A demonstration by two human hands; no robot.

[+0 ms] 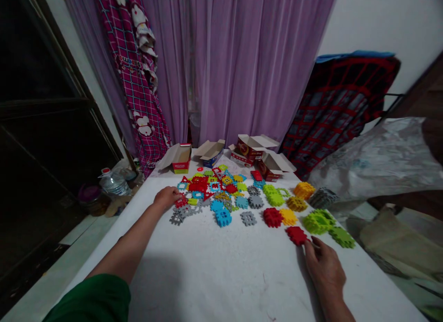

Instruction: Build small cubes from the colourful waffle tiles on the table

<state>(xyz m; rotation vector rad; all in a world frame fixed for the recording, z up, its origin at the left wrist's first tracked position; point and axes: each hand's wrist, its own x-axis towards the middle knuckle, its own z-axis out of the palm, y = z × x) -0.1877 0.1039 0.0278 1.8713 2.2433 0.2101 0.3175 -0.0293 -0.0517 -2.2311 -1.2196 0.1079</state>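
My right hand (324, 266) pinches the near edge of a red interlocking tile (296, 235) at the right front of the spread. My left hand (167, 198) reaches to the left side of the loose pile, its fingers closed on the edge of another red tile (181, 200). Close to that hand lie grey tiles (177, 216). Beside the right hand are a red stack (272, 217), a yellow stack (288, 216) and a lime green stack (316, 222). Blue tiles (223, 217) lie between my two hands.
Open cardboard boxes stand along the back, among them a red and yellow one (182, 159) and a dark red one (271, 167). A dark grey stack (323, 198) is near the right edge of the white table (221, 276). A purple curtain (249, 68) hangs behind.
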